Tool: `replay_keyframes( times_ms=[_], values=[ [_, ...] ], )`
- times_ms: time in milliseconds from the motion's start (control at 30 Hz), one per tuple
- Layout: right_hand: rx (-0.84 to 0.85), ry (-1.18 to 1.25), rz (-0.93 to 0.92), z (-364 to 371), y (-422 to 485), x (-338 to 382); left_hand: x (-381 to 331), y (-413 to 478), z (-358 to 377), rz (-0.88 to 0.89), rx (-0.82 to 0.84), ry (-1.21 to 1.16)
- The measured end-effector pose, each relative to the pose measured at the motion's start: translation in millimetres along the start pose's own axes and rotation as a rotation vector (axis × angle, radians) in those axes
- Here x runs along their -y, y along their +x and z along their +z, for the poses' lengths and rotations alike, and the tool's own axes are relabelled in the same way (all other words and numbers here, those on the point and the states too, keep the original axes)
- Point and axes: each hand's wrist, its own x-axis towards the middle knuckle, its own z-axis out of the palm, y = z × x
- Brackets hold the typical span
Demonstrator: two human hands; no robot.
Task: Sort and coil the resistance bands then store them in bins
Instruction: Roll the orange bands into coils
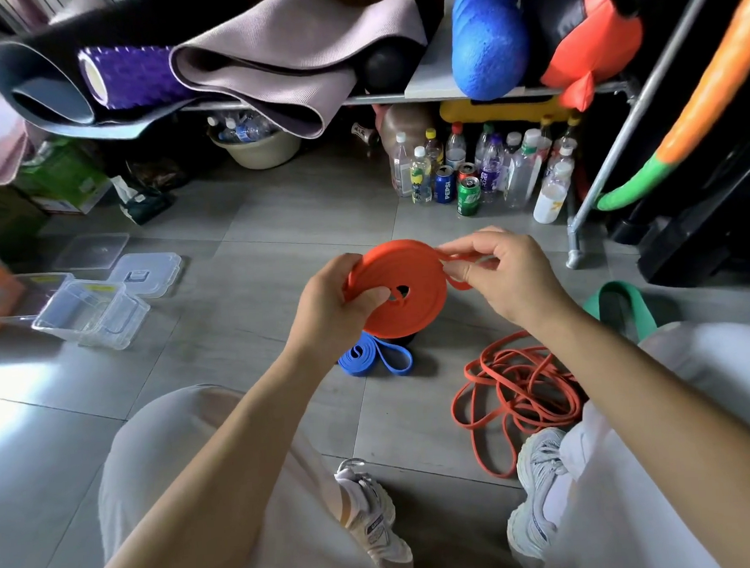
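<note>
An orange resistance band wound into a flat coil (pixel 403 277) hangs above the floor between my hands. My left hand (pixel 335 303) grips the coil's left edge, thumb on its face. My right hand (pixel 504 271) pinches the band's loose end at the coil's upper right. Under the coil a blue band (pixel 375 358) lies folded on the tiles. A loose tangle of thin orange bands (pixel 516 389) lies by my right shoe, and a green band (pixel 625 308) sits behind my right knee. Clear plastic bins (pixel 94 314) stand at the left.
Two clear lids (pixel 144 271) lie behind the bins. Bottles and cans (pixel 480 172) stand under a metal rack whose leg (pixel 577 245) reaches the floor at right. Rolled mats (pixel 263 66) and a blue foam roller (pixel 486 44) fill the shelf. My knees and shoes frame the near floor.
</note>
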Motion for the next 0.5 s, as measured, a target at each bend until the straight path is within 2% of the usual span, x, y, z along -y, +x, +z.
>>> replay_keyframes(
  times_ms=[233, 400, 500],
  values=[
    [0.018, -0.115, 0.004, 6, -1, 19, -17, 21, -20, 0.017, 0.018, 0.127],
    [0.02, -0.386, -0.1, 35, 39, 41, -29, 62, -44, 0.077, 0.046, 0.342],
    [0.077, -0.499, -0.104, 69, 73, 30, -9, 89, -50, 0.033, 0.086, 0.394]
  ],
)
